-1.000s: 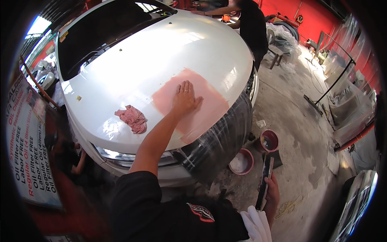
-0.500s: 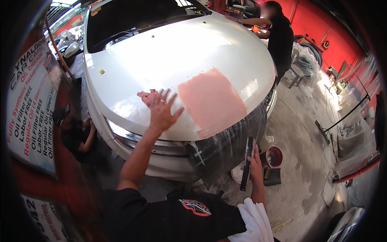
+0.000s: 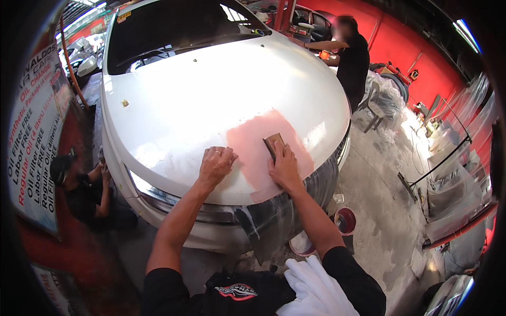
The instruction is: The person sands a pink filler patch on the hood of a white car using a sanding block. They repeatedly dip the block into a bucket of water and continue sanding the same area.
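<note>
The right grip (image 3: 286, 167) is wrapped around a dark block (image 3: 274, 143) with a brown face, thumb to its left and fingers to its right. The left grip (image 3: 215, 166) is narrow, its fingers curled under; whether they hold anything, I cannot tell.

The largest thing here is a white car (image 3: 208, 230), its hood (image 3: 195, 113) spreading away below both grips toward the windshield (image 3: 179, 31). A dark plastic sheet (image 3: 269, 221) drapes over the hood's front edge, with the right forearm (image 3: 313, 216) reaching across it. On the hood, a pink patch (image 3: 250, 158) lies under the right grip; the left grip is just beside its left edge. A white cloth (image 3: 316, 292) rests against the person's black shirt (image 3: 211, 295), well apart from the block. A red bucket (image 3: 352, 221) stands on the floor just right of that forearm.

Smallest, the dark block sits over the pink patch. Its far end juts beyond the thumb toward the windshield; its near part is hidden by the hand.
</note>
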`<state>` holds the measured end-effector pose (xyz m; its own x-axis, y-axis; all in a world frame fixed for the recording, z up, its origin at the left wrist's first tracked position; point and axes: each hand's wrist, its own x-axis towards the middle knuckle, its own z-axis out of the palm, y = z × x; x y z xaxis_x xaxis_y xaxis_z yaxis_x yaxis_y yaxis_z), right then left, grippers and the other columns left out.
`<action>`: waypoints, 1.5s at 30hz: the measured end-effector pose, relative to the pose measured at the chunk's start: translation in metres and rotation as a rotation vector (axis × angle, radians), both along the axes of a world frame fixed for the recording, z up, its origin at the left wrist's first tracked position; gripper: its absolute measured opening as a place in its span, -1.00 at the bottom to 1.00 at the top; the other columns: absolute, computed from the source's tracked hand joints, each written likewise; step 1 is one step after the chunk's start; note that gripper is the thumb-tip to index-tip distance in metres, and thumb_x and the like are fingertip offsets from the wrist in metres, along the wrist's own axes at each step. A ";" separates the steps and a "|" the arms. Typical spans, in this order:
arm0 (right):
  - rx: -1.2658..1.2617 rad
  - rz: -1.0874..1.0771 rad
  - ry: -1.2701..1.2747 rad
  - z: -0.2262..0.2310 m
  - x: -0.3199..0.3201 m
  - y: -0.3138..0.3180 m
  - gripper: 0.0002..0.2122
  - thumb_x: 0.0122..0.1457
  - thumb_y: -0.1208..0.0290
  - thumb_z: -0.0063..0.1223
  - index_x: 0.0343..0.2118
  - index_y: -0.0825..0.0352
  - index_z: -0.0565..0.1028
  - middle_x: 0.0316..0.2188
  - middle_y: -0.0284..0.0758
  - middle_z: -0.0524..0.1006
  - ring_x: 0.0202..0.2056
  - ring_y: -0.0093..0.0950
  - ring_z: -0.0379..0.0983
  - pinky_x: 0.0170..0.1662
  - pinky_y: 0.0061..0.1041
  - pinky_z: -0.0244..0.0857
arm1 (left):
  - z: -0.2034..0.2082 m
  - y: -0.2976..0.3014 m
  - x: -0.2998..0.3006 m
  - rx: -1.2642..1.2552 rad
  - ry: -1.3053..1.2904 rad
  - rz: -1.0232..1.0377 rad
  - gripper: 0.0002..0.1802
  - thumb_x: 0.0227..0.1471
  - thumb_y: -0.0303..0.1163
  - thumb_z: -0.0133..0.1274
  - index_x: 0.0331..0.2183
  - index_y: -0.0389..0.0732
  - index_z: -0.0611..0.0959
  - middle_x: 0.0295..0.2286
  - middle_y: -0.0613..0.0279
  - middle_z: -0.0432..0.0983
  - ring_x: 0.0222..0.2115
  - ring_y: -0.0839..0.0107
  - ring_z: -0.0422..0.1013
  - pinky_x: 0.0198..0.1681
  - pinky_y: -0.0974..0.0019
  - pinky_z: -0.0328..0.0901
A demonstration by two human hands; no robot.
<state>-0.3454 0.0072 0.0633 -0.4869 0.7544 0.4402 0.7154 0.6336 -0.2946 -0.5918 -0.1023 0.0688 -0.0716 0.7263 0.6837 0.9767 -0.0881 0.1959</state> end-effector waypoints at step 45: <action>-0.036 0.011 -0.012 0.027 -0.081 0.075 -0.50 0.23 0.45 0.11 0.27 0.11 0.48 0.29 -0.14 0.44 0.25 -0.06 0.39 0.31 -0.14 0.28 | 0.014 0.095 -0.133 -0.110 -0.159 0.395 -0.38 0.19 0.11 0.14 0.10 -0.14 0.57 0.18 -0.12 0.39 0.32 -0.16 0.15 0.36 -0.42 -0.07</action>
<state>-0.4268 0.0821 0.0907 -0.5002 0.7644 0.4069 0.7123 0.6304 -0.3086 -0.7245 -0.0075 0.0828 -0.4567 0.6900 0.5615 0.8880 0.3162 0.3337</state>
